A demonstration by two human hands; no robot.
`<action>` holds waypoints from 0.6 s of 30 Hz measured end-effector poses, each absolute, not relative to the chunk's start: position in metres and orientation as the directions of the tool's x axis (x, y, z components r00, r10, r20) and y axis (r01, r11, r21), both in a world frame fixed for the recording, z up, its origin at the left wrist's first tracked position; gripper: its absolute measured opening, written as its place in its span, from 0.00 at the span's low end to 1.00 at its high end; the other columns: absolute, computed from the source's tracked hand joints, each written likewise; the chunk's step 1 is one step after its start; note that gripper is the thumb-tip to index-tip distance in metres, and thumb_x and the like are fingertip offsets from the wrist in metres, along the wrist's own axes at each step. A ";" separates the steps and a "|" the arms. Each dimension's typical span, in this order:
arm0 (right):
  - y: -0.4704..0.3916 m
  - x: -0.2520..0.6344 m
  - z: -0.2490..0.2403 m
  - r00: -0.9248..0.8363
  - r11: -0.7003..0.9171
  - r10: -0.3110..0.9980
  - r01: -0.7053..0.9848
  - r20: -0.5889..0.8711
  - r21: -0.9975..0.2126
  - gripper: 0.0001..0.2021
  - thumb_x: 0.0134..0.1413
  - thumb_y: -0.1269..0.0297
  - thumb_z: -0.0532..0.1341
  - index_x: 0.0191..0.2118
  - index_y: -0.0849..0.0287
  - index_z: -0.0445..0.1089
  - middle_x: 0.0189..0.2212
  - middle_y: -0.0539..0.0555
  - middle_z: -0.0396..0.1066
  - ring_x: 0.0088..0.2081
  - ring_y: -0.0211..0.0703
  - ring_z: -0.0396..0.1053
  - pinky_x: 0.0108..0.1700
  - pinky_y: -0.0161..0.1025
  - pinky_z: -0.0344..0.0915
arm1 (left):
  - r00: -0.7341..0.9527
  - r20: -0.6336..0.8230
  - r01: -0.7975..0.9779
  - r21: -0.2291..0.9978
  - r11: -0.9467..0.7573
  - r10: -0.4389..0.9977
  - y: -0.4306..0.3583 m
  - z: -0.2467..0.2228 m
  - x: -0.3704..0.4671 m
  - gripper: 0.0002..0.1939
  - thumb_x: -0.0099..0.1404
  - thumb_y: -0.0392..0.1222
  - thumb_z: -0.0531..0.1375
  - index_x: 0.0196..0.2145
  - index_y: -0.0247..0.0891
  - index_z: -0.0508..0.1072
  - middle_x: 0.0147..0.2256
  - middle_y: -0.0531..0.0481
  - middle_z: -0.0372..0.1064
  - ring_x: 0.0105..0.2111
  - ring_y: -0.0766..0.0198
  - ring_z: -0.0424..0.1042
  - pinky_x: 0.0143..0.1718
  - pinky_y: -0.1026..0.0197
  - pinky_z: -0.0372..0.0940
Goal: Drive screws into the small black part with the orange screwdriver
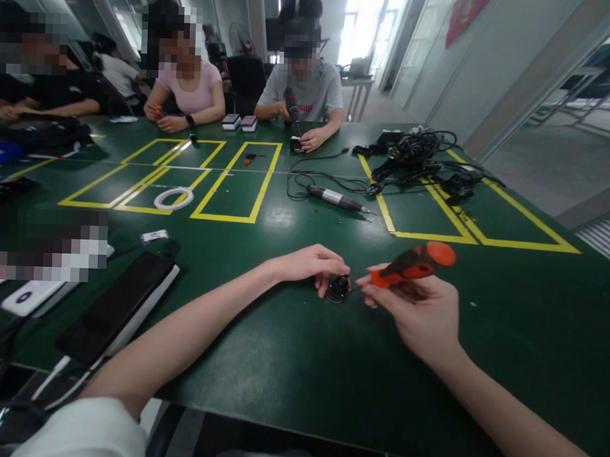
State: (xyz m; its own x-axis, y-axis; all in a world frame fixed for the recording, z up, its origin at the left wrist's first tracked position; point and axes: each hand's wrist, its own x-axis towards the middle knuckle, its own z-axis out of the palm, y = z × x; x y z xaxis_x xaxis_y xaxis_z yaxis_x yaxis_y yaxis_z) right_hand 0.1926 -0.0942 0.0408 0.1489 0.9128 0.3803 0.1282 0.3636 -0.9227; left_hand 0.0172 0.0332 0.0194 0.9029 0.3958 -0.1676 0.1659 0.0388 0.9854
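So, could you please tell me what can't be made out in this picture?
Head view:
Screwdriver: tip too small and blurred to tell whether it touches the black part.
Black part: left side partly covered by the left grip.
Tangled cables: individual runs hidden by overlapping loops.
Blue object: cut off by left edge.

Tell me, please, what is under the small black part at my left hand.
The small black part appears to rest on the green table, which shows in front of its base. Directly beneath, the part itself covers everything.
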 end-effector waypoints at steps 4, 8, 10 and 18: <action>-0.096 0.190 0.044 0.067 0.380 0.921 0.074 0.385 -0.922 0.07 0.57 0.61 0.73 0.33 0.58 0.79 0.23 0.52 0.78 0.21 0.39 0.74 0.24 0.34 0.76 | 0.903 -0.164 0.160 0.986 0.042 0.397 0.033 0.020 0.017 0.14 0.69 0.46 0.60 0.30 0.33 0.73 0.22 0.54 0.71 0.17 0.72 0.69 0.24 0.69 0.62; -0.096 0.188 0.039 0.045 0.392 0.919 0.021 0.393 -0.920 0.08 0.55 0.60 0.74 0.35 0.58 0.79 0.29 0.55 0.82 0.24 0.39 0.76 0.28 0.34 0.78 | 0.899 -0.176 0.171 0.984 0.047 0.400 0.033 0.020 0.017 0.15 0.69 0.48 0.61 0.30 0.34 0.73 0.21 0.55 0.70 0.17 0.72 0.69 0.24 0.69 0.63; -0.095 0.188 0.035 0.065 0.376 0.924 0.019 0.377 -0.926 0.08 0.54 0.61 0.74 0.34 0.58 0.79 0.29 0.55 0.82 0.24 0.39 0.77 0.28 0.34 0.79 | 0.898 -0.185 0.181 0.982 0.048 0.399 0.034 0.019 0.017 0.16 0.68 0.50 0.62 0.31 0.34 0.74 0.21 0.55 0.70 0.17 0.72 0.69 0.25 0.68 0.64; -0.093 0.190 0.038 0.020 0.365 0.931 0.009 0.365 -0.931 0.09 0.59 0.58 0.72 0.33 0.58 0.79 0.26 0.52 0.77 0.23 0.36 0.73 0.25 0.32 0.75 | 0.894 -0.191 0.189 0.981 0.047 0.405 0.033 0.019 0.017 0.16 0.67 0.51 0.63 0.31 0.34 0.73 0.23 0.53 0.71 0.18 0.71 0.69 0.24 0.68 0.62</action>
